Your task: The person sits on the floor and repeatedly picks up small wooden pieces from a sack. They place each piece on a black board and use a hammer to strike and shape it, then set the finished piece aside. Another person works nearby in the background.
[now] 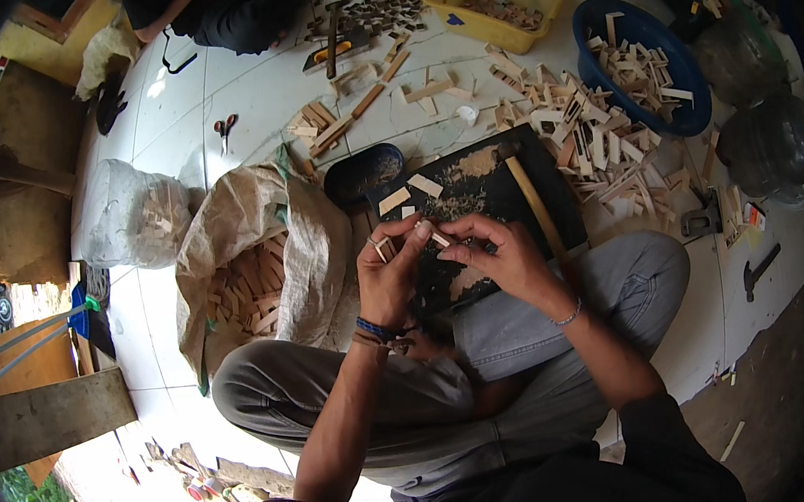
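With my left grip [389,275] and right grip [506,254] both pinching the small wooden block [440,239], I'd best steady one end and work the other gently.

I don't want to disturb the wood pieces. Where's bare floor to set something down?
White tile lies bare between the scissors and clear plastic container, and between right knee and dark hammer. Crowded: the wood heap beside the blue basin; the black board below left hand and right hand.

There's one yellow tub [475,25], one round blue basin [677,122].
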{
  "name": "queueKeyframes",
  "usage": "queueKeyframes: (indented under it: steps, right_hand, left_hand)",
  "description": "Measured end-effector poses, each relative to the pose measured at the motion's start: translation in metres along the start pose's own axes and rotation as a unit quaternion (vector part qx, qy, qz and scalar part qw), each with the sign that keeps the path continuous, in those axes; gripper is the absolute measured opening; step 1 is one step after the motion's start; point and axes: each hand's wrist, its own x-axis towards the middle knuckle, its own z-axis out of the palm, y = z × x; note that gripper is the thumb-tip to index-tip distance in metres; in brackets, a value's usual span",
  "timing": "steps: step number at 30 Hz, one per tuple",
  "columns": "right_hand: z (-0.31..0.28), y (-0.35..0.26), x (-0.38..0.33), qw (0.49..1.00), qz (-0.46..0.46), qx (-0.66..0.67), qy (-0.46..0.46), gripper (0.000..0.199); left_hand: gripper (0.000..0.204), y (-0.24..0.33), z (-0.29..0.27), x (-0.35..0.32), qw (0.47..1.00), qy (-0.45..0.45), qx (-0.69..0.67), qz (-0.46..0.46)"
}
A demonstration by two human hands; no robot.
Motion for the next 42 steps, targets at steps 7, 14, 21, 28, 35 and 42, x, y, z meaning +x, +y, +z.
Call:
queueKeyframes:
  steps: [7, 14, 21, 28, 35, 42]
  right_hand:
    - [-0.009, -0.004, -0.003, 0.998, 0.026, -0.035, 0.036, 0.028]
    - [0.002, 0.004, -0.037, 0.958, -0.057, -0.279, -0.004, 0.029]
    - [0.007, 0.005, -0.041, 0.967, -0.032, -0.251, 0.02, 0.034]
    - [-0.005, 0.004, -0.051, 0.993, 0.115, -0.012, 0.022, 0.026]
    - [-0.028, 0.016, -0.06, 0.967, 0.184, 0.174, -0.009, 0.025]
    - [-0.033, 0.019, -0.064, 0.917, 0.214, 0.335, 0.026, 0.027]
  left_hand:
    - [0.038, 0.007, 0.007, 0.0, 0.999, 0.011, 0.035, 0.038]
    - [0.053, 0.016, -0.015, 0.007, 0.983, 0.044, -0.175, -0.033]
    - [0.056, -0.002, -0.02, 0.012, 0.97, 0.02, -0.241, -0.02]
    - [0.052, 0.008, -0.016, 0.008, 0.947, -0.066, -0.31, -0.059]
    - [0.039, 0.005, -0.004, -0.002, 0.972, -0.051, -0.219, -0.063]
    - [0.036, -0.012, 0.002, -0.007, 0.971, -0.038, -0.227, -0.072]
